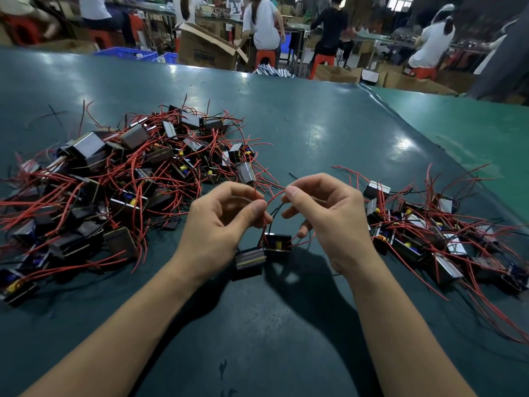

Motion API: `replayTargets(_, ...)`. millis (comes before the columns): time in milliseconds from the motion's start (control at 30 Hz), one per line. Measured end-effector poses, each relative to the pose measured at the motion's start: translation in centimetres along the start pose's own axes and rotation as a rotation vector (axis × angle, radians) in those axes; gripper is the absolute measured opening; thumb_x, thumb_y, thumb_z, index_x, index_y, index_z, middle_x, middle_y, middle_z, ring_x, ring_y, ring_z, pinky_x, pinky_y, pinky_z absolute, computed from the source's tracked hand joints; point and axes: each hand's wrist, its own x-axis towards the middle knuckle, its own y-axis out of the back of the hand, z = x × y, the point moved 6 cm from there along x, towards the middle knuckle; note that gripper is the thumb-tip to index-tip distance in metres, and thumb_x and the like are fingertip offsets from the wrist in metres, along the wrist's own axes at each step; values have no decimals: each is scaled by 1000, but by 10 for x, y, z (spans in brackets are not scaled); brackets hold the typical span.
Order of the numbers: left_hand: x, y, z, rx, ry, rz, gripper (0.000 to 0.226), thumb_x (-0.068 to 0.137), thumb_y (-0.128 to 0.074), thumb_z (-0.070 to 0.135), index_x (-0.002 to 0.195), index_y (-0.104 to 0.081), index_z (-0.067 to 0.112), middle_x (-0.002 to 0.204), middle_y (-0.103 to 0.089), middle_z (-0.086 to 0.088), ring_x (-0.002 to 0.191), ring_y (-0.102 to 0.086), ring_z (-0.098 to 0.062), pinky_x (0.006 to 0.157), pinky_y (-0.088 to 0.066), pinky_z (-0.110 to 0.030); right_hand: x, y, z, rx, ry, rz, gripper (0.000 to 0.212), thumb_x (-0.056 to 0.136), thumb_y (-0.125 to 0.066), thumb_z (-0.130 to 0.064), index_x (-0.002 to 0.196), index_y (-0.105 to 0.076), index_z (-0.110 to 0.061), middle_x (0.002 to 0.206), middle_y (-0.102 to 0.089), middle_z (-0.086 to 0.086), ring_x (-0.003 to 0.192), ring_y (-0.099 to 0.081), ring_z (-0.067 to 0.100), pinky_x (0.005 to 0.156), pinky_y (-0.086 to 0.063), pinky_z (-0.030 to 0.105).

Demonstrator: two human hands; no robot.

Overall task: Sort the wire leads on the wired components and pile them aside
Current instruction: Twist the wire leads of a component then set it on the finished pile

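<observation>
Two small black wired components (263, 253) hang just above the green table (315, 133) by their leads, side by side between my wrists. My left hand (226, 216) pinches the red and black leads between thumb and fingers. My right hand (320, 213) pinches a red lead (273, 197) that arcs across to the left hand. A big tangled pile of wired components (114, 181) with red leads lies to the left. A smaller pile of components (438, 242) lies to the right.
The table's far edge runs across the top, with cardboard boxes (206, 50), blue crates (128, 54) and seated people on red stools beyond it. A lighter green mat (472, 124) covers the table's right part.
</observation>
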Motion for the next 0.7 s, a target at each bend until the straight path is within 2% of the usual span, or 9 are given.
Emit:
replayTargets(100,-2,0,4,156,-121,50,10,89,-66,15,97,-71,17,76,-72,4,73,-68,-11,71,-53,-24,-1,-3,-1,-23,7,-28,6,85,-70,-12,81,-70,-17,78,-72,7,65,-70,19,42,-46,24)
replayTargets(167,-3,2,6,216,-170,107,14,90,-67,13,99,-72,23,80,-72,11,77,-68,-10,74,-55,-29,-3,-6,-1,-47,7,-49,7,86,-70,-12,82,-70,-17,77,-71,4,65,-70,18,42,-46,24)
replayTargets(233,-4,2,10,265,-218,132,14,89,-68,15,99,-73,24,85,-72,10,78,-67,-12,72,-55,-32,-4,-7,-2,-56,13,-64,6,85,-70,-12,82,-70,-17,75,-71,1,64,-70,18,41,-46,25)
replayTargets(333,-5,0,13,366,-289,125,14,87,-68,18,99,-75,20,81,-67,3,71,-59,-19,66,-50,-37,-4,-8,-4,-67,28,-71,4,84,-70,-13,83,-70,-17,72,-70,-2,64,-70,18,40,-47,25)
replayTargets(400,-4,1,12,401,-295,147,12,86,-69,19,97,-75,21,80,-65,1,73,-58,-22,66,-49,-39,-4,-8,-5,-75,38,-69,4,83,-70,-14,83,-71,-18,72,-71,-2,64,-70,18,41,-47,25)
replayTargets(533,-5,0,14,370,-283,162,9,86,-70,13,93,-75,16,89,-68,1,85,-65,-14,72,-53,-30,-4,-8,-8,-175,112,-8,11,84,-72,-15,80,-72,-26,71,-72,-4,64,-70,18,44,-49,24)
replayTargets(633,-5,-2,9,299,-207,139,12,87,-71,7,94,-75,15,87,-74,6,81,-71,-11,75,-57,-31,-6,-11,-13,-322,217,28,15,84,-70,-16,78,-70,-29,71,-71,-13,65,-69,13,50,-51,21)
replayTargets(700,-6,-1,10,344,-224,144,12,87,-71,12,95,-75,20,84,-74,10,79,-69,-10,74,-55,-30,-6,-11,-14,-372,261,49,13,84,-69,-16,78,-70,-27,67,-68,-18,63,-67,9,51,-47,16)
